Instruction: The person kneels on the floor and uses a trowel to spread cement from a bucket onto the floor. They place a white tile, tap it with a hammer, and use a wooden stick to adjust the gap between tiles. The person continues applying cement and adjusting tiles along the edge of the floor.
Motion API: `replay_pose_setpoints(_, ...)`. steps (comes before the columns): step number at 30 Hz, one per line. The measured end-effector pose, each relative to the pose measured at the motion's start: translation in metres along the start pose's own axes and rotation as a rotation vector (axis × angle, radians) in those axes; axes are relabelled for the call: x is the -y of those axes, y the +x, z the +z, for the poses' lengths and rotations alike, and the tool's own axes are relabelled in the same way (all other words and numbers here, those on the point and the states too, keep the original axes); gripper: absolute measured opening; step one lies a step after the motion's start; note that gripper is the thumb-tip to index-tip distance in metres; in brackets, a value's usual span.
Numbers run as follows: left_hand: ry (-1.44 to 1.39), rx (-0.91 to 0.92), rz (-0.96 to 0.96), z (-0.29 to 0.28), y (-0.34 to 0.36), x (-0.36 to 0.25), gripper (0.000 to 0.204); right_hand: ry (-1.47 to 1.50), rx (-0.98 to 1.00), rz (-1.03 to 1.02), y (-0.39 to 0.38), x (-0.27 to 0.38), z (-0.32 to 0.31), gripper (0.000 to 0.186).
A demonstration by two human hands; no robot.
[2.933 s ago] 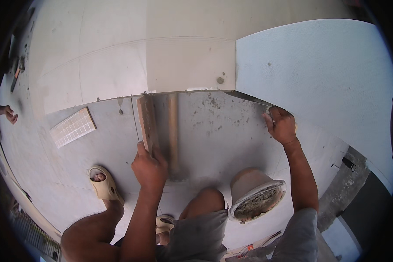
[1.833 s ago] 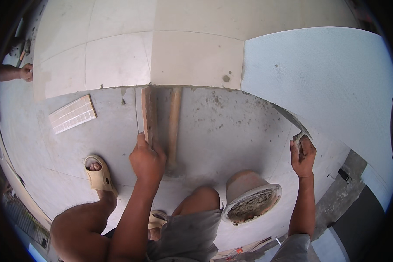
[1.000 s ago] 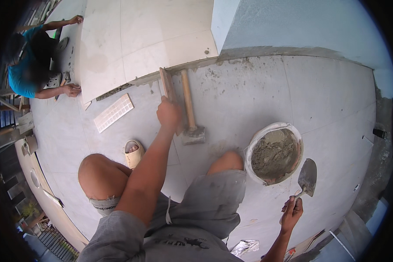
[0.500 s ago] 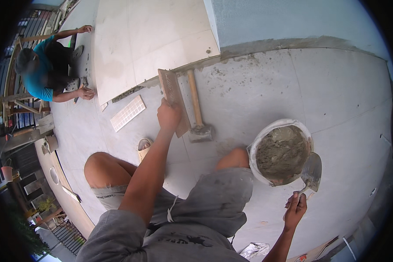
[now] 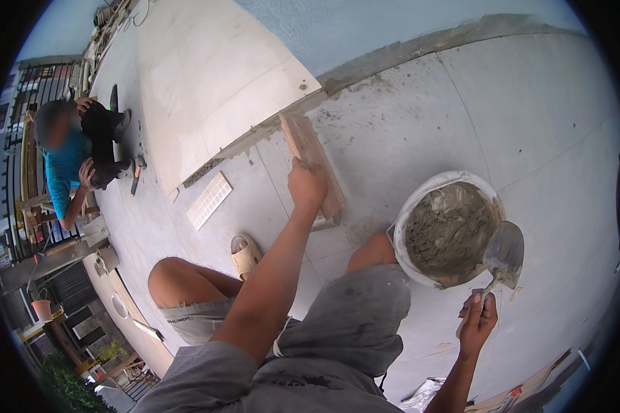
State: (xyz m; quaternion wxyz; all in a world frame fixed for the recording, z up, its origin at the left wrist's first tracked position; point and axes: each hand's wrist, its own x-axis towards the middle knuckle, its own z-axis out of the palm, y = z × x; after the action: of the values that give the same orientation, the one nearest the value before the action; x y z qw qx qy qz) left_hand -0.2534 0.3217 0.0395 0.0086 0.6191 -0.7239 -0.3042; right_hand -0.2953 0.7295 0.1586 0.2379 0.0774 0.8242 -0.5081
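Note:
My left hand grips a long narrow brownish tile strip, held tilted above the floor. Behind the strip a mallet is mostly hidden; only the lower edge of its head shows. In my right hand, the fingers wrap the handle of a trowel. Its mortar-smeared blade is beside the right rim of a white bucket. Grey wet mortar fills much of the bucket. A pale gridded tile strip lies on the floor, left of my left hand.
Large pale tiles form a raised layer with a mortar-filled edge, beside a light blue wall. At the far left a person in a teal shirt squats near hand tools. A silvery crumpled wrapper lies near my right forearm.
My left hand has moved right with the tile strip, which now covers most of the mallet. The other person's hands have drawn back from the tiles to their knees. The view has shifted.

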Motion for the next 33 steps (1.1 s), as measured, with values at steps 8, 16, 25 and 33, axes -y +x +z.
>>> replay_pose_setpoints(8, 0.013, -0.026, -0.059, 0.012, 0.019, -0.01, 0.041, 0.067, 0.022, 0.03, 0.004, 0.0, 0.009, 0.023)
replay_pose_setpoints(16, -0.017, -0.067, -0.048, 0.02, 0.027, -0.008, 0.04, 0.051, 0.007, 0.045, 0.005, 0.006, 0.016, 0.024)
replay_pose_setpoints(25, -0.006, -0.065, -0.064, 0.02, 0.028, -0.009, 0.038, -0.002, 0.023, 0.032, -0.004, 0.005, 0.022, 0.025)
replay_pose_setpoints(33, -0.013, -0.029, -0.107, 0.022, 0.029, -0.003, 0.04, -0.029, 0.06, 0.02, -0.006, 0.008, 0.017, 0.026)
